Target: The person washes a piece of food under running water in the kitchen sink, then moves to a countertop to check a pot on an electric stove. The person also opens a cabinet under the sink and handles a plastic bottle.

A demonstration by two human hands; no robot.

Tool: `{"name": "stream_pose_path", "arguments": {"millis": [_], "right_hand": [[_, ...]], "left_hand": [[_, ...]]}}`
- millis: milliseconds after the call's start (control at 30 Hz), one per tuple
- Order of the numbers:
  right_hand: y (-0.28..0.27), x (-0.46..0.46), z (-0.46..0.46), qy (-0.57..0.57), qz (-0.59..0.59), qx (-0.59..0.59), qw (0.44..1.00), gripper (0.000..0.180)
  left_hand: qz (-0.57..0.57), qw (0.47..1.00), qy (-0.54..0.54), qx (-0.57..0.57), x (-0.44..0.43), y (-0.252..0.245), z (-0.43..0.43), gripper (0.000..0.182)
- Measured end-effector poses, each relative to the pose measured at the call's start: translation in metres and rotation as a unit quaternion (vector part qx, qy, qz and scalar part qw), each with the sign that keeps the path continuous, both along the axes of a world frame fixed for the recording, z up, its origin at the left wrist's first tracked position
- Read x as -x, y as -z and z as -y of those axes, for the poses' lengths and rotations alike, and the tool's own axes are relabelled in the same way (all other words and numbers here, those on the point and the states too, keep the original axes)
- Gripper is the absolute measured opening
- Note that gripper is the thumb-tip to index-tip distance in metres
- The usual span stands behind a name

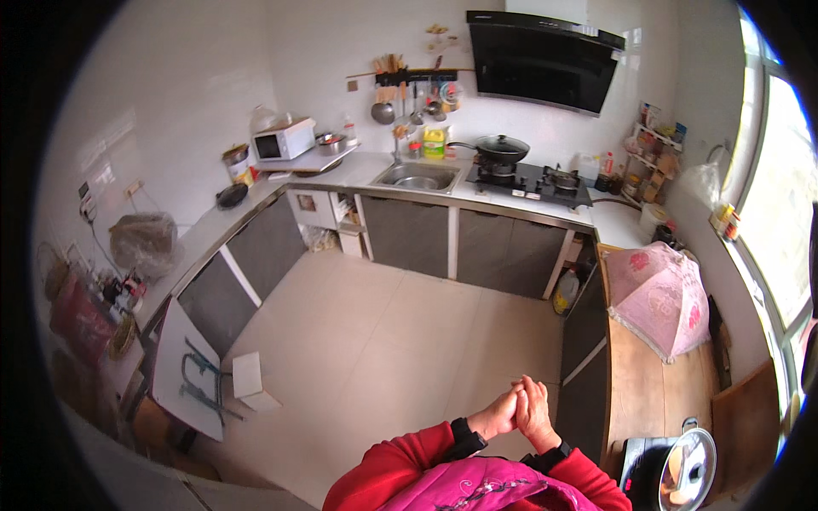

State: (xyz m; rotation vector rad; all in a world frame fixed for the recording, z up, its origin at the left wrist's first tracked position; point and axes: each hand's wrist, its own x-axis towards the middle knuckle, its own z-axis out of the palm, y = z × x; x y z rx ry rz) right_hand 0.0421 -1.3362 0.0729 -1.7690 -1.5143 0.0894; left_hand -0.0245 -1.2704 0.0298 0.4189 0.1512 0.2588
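Note:
My left hand [500,414] and my right hand [535,409] are clasped together in front of my body, above the tiled floor [383,345]. Their fingers overlap, and no object shows between them. Both wrists wear dark bands over red sleeves. To the right of the hands runs a wooden countertop [639,389]. On it, at the lower right, a pot with a glass lid [687,469] sits on a black electric cooker [642,466]. A pink fabric food cover [661,297] stands farther back on this counter.
Across the floor are a steel sink [418,177], a gas stove [527,185] with a lidded frying pan [503,148], and a range hood [543,61]. A microwave [284,140] stands at the back left. A folded table [185,370] leans at the left beside a white box [248,377].

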Motion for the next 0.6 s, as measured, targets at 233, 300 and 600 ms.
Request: {"name": "stream_pose_path", "arguments": {"millis": [233, 300, 600], "right_hand": [[-0.005, 0.003, -0.002, -0.007, -0.015, 0.022, 1.0, 0.037], [-0.005, 0.002, 0.0, -0.006, -0.017, 0.021, 1.0, 0.037], [-0.004, 0.0, 0.015, 0.018, -0.012, 0.022, 1.0, 0.037]], "left_hand": [[-0.019, 0.999, 0.013, 0.036, 0.002, -0.002, -0.001, 0.034], [-0.006, 0.999, 0.011, 0.031, 0.001, 0.001, 0.001, 0.034], [0.01, 0.999, 0.036, 0.036, -0.008, 0.011, 0.013, 0.036]]}}
